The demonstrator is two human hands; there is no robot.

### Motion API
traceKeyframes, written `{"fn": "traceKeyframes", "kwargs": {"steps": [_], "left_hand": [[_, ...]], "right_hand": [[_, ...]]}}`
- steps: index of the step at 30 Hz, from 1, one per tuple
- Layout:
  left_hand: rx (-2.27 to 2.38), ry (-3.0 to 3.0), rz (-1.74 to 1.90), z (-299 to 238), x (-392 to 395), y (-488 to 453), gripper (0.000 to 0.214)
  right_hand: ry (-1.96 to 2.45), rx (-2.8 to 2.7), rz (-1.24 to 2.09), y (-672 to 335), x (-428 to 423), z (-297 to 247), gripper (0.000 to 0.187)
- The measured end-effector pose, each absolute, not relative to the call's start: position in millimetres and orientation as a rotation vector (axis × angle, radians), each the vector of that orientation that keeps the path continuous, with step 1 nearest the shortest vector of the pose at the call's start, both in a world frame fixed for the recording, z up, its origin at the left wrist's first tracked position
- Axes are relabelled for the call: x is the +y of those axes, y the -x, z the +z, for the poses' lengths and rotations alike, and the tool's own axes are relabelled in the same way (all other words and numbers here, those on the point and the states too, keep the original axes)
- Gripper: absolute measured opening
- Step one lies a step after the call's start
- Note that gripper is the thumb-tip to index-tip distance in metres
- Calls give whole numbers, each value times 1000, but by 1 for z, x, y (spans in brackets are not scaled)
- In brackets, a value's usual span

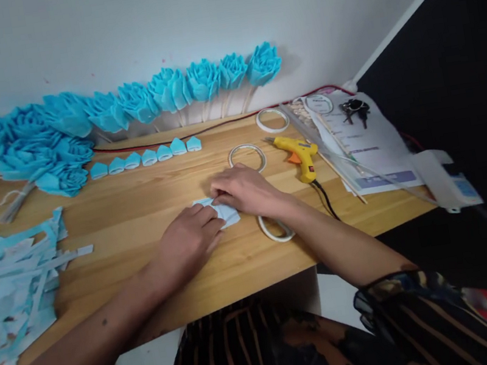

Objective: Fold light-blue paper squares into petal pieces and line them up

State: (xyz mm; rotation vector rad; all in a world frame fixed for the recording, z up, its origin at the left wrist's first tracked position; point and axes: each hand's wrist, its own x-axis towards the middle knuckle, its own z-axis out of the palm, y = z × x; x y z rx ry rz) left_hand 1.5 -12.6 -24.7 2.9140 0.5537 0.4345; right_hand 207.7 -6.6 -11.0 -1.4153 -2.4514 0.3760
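Note:
A small pale blue piece of paper or cloth (230, 214) lies flat on the wooden table between my hands. My left hand (193, 233) is closed, its fingers curled and pressed on the piece's left part. From above, my right hand (244, 189) holds the far edge with bent fingers, thumb against the piece. Both hands hide much of it. Under my right wrist shows a tape roll (279, 238), partly covered by the forearm. Just beyond the right hand lies a second tape roll (262, 153).
Blue handmade flowers (168, 89) lean along the wall. Before them runs a row of small folded blue pieces (148, 157). Cut blue scraps (10, 287) heap at left. A yellow glue gun (297, 152), keys (355, 110) and a paper sheet (375, 155) lie at right.

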Motion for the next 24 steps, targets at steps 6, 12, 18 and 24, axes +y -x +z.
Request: {"fn": "traceKeyframes", "kwargs": {"steps": [6, 12, 18, 24], "left_hand": [[614, -2629, 644, -25, -8, -1, 25], [912, -2106, 951, -29, 6, 2, 19], [924, -2080, 993, -30, 15, 4, 19], [957, -2096, 902, -30, 13, 3, 11]], "right_hand": [[1472, -2467, 248, -209, -6, -10, 19], [1352, -2428, 187, -214, -7, -5, 23], [1249, -2310, 206, -212, -9, -4, 20], [1280, -2195, 294, -209, -13, -5, 22]]}}
